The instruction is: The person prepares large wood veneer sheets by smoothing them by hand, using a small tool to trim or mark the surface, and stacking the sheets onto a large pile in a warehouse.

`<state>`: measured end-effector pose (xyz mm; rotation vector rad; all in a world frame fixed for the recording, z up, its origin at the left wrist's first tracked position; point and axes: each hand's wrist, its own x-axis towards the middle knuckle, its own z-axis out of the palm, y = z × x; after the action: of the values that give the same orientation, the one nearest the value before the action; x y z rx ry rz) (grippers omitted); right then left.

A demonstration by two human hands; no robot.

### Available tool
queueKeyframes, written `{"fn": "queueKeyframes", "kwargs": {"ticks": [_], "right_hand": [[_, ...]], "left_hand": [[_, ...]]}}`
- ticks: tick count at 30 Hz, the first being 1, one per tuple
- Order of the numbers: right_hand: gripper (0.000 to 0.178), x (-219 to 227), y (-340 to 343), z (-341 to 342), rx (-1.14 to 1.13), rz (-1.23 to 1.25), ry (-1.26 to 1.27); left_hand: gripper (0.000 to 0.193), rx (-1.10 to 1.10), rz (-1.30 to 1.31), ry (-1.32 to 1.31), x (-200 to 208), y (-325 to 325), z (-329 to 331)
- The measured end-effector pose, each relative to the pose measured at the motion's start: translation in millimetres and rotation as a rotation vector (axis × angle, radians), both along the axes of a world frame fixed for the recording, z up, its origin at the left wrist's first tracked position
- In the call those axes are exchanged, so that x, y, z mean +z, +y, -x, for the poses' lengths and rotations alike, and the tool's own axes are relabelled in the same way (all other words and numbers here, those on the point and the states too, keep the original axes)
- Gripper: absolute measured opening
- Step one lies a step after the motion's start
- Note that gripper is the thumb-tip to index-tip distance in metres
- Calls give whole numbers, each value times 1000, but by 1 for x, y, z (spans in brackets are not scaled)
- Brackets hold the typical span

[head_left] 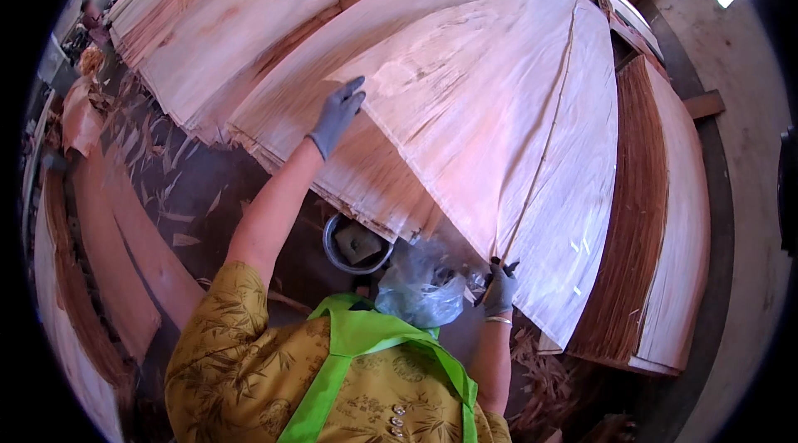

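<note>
A pale wood veneer sheet [465, 110] lies on top of a large veneer stack, with its left edge lifted at an angle. My left hand [337, 116], in a grey glove, is closed on that edge near the sheet's left corner. A long dark split [544, 148] runs down the sheet towards me. At its near end my right hand [500, 287], also gloved, is closed around something small and dark, partly hidden by the fingers. Under the raised edge the lower veneer sheets [378, 181] show, brownish and ragged at the front.
A round tub [357, 245] with a grey block inside stands below the stack, beside a clear plastic bag [422, 289]. More veneer stacks rise at far left [224, 23] and right [619, 219]. Scraps [187, 194] litter the floor. Another person [93, 23] is at far left.
</note>
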<state>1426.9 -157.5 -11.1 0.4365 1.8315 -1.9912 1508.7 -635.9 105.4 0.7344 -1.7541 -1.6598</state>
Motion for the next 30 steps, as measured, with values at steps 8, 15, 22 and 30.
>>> {"fn": "queueKeyframes", "kwargs": {"ticks": [8, 15, 22, 30], "right_hand": [[11, 8, 172, 35, -10, -398, 140], [8, 24, 297, 69, 52, -656, 324], [15, -14, 345, 78, 194, -574, 236], [11, 5, 337, 79, 161, -543, 166]], "left_hand": [[31, -51, -581, 163, -69, 155, -19], [28, -143, -896, -30, -108, 296, -25], [28, -76, -884, -101, -146, 334, -13], [23, 59, -886, -139, -142, 336, -14]]}}
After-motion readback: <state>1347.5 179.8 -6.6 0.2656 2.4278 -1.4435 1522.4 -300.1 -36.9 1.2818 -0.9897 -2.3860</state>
